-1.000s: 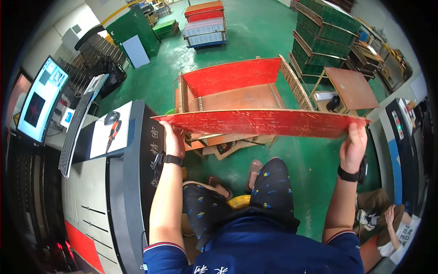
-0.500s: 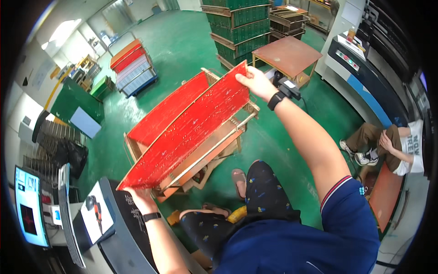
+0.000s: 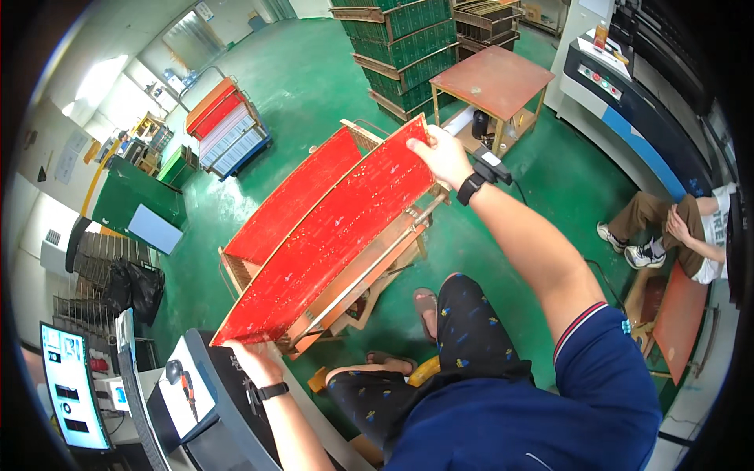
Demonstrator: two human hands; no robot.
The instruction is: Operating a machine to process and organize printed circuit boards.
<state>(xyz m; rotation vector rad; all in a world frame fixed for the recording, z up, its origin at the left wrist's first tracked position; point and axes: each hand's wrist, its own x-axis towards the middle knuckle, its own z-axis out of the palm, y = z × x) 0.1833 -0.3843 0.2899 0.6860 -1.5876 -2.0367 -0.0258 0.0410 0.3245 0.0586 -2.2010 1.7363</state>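
Note:
A long red board (image 3: 334,243) with small light specks over its face is held tilted across a wooden rack (image 3: 238,271). My left hand (image 3: 258,363) grips its near left corner, with the fingers partly hidden beneath the edge. At the far right corner, my right hand (image 3: 444,159) pinches the board, thumb on the red face. Behind it, another red board (image 3: 294,191) stands in the rack. Slotted strips show at the rack's ends, and a metal rod (image 3: 369,267) runs along its near side.
Close on my left is a dark machine top (image 3: 228,392) beside a lit monitor (image 3: 75,385). Green crates (image 3: 404,39) stand stacked ahead, near a brown table (image 3: 493,77). A loaded trolley (image 3: 228,129) is far left. A seated person (image 3: 683,228) is at the right.
My view has shifted slightly. The board stays in both hands, its red face turned a little more toward me. The monitor's picture has changed.

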